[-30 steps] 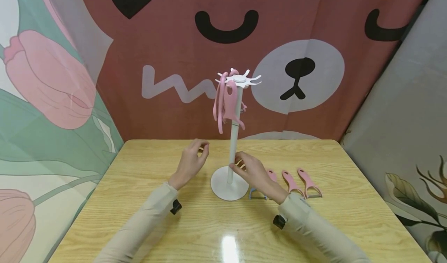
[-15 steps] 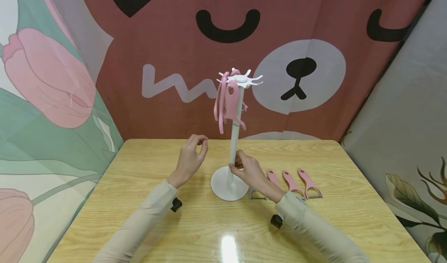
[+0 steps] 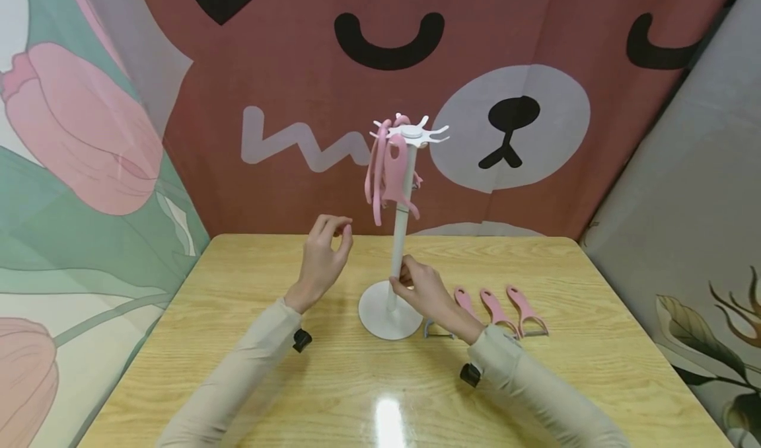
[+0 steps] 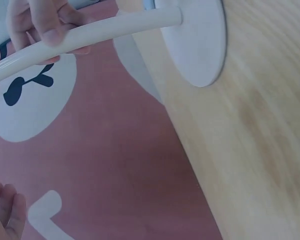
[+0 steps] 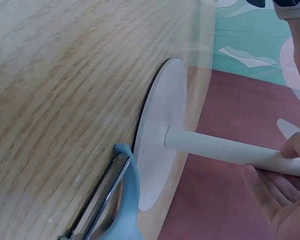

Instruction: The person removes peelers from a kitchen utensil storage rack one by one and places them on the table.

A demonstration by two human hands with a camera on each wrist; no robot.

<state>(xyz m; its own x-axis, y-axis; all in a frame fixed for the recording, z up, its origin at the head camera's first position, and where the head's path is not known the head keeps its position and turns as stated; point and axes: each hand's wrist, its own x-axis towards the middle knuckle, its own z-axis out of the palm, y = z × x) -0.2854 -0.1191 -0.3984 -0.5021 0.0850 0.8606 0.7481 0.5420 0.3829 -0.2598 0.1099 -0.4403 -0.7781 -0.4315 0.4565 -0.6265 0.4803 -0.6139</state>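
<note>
A white stand with a round base (image 3: pixel 376 316) and a slim pole (image 3: pixel 399 240) stands on the table. My right hand (image 3: pixel 427 291) pinches the lower pole between thumb and fingers, clearly seen in the right wrist view. Several pink peelers (image 3: pixel 395 170) hang from the left side of the hooked top (image 3: pixel 411 131). To the left of the pole, my left hand (image 3: pixel 321 256) is raised above the table, fingers loosely bent and holding nothing. Pink peelers (image 3: pixel 526 310) lie right of the base, and the right forearm partly covers them. A blue peeler (image 5: pixel 127 200) lies beside the base.
The wooden table (image 3: pixel 357 395) reaches back to a patterned curtain (image 3: pixel 285 197). On the right side of the stand's top, white hooks (image 3: pixel 436 134) stick out with nothing on them.
My left hand has risen a little, away from the table. The right hand has settled slightly on the pole; the stand and peelers stay in place.
</note>
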